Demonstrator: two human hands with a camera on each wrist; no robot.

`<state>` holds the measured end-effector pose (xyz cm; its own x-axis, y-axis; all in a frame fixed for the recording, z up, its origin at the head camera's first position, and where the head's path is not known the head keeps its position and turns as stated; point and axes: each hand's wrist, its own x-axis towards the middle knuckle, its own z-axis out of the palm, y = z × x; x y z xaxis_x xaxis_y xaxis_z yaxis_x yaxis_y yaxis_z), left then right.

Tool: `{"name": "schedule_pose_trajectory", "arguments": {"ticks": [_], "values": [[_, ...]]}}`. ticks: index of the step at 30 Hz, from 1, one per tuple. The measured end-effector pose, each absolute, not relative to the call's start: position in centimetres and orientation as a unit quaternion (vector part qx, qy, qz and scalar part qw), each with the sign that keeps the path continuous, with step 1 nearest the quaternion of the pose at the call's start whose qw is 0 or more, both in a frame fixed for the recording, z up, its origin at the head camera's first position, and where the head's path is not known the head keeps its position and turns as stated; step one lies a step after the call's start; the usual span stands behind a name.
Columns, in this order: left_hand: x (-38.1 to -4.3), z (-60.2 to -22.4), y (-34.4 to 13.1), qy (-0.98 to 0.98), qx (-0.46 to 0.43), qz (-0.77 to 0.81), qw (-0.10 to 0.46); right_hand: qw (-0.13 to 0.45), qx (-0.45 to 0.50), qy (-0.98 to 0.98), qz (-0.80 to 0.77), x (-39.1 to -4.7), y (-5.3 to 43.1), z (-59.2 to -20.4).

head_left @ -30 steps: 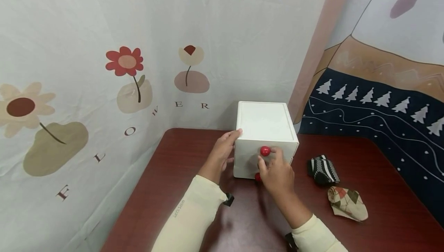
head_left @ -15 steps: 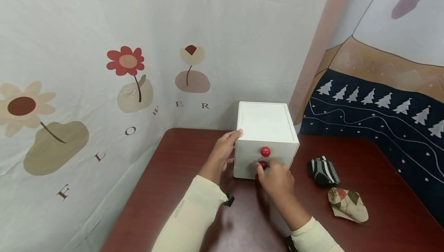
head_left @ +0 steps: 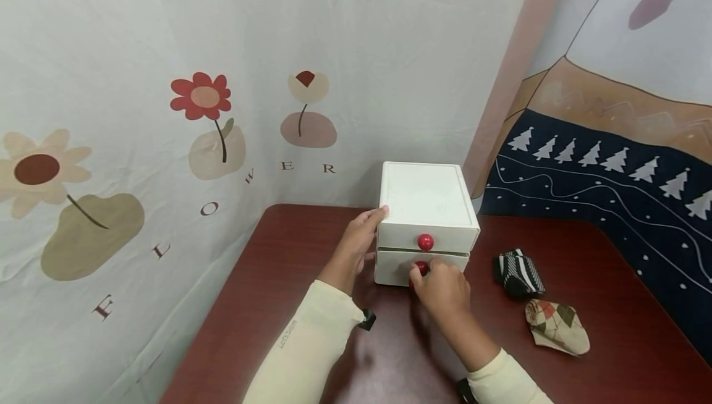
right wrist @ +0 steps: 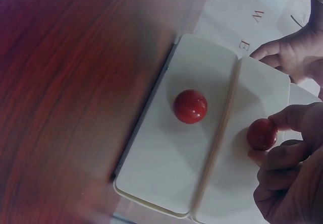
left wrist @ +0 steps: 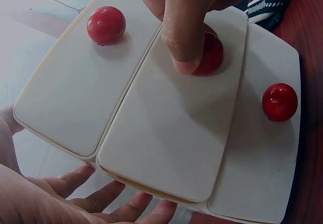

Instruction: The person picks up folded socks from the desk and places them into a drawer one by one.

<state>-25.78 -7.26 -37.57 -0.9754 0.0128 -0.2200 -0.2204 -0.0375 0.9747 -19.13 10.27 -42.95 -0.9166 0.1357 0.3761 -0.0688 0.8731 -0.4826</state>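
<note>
Left hand [head_left: 360, 237]: fingers apart, braced on side of white drawer unit [head_left: 425, 194]. Unit on reddish-brown table [head_left: 278, 280]; boxy, smooth, plastic-looking. Seam newly visible above middle drawer [left wrist: 161, 133]: pull-out apparently begun. Right hand [head_left: 445, 286] dropped from beside top knob [head_left: 425, 242]; now pinches round, glossy middle knob [left wrist: 212, 57]. Far right: 2 soft-looking fabric bundles, striped bundle [head_left: 520, 272], argyle bundle [head_left: 556, 327].

Pale cream sleeves [head_left: 306, 345], dark lettering [head_left: 287, 334] along the left; black pieces [head_left: 367, 320] by both cuffs
</note>
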Motion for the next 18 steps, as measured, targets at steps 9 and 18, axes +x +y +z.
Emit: {"name": "schedule_pose_trajectory", "arguments": {"ticks": [9,18], "values": [[-25.9,-37.8,-7.3,0.688,-0.078,0.717,0.078,0.159,-0.014,-0.96,0.229,-17.5,10.3,-41.7],[-26.0,-37.9,-7.2,0.689,-0.075,0.717,0.077,0.131,-0.003,-0.972,0.197,-16.1,10.3,-40.9]]}}
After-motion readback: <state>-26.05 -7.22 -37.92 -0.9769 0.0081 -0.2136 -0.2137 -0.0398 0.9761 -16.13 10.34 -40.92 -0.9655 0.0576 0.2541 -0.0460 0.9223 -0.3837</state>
